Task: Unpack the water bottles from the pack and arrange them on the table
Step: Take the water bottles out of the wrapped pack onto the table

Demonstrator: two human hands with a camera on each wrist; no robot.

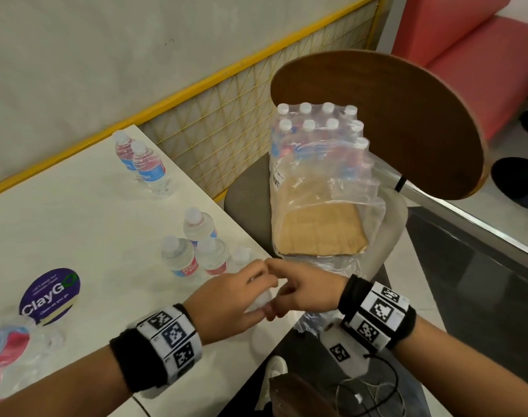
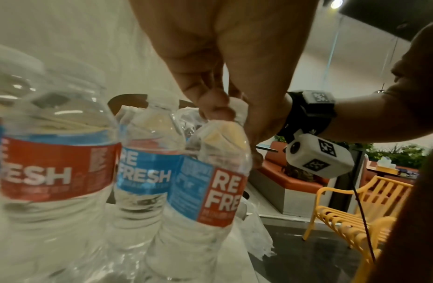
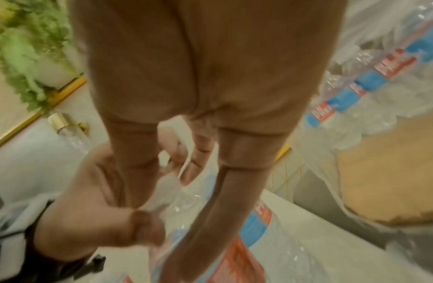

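Both hands meet over one water bottle (image 1: 261, 300) at the table's near right edge; it is mostly hidden under them. My left hand (image 1: 250, 284) pinches its white cap from above, with the red and blue label of the bottle (image 2: 210, 191) hanging below the left hand (image 2: 215, 109). My right hand (image 1: 287, 281) closes in from the right, its fingers (image 3: 198, 162) curled at the bottle's top and one finger lying down along the bottle (image 3: 246, 249). The torn shrink-wrapped pack (image 1: 320, 145) stands on a chair and holds several bottles.
Three bottles (image 1: 193, 245) stand just beyond my hands on the white table (image 1: 76, 221), two more bottles (image 1: 142, 164) at its far end. A wrapped bundle (image 1: 4, 341) lies at the near left beside a round sticker (image 1: 50, 296). The chair's backrest (image 1: 392, 115) rises behind the pack.
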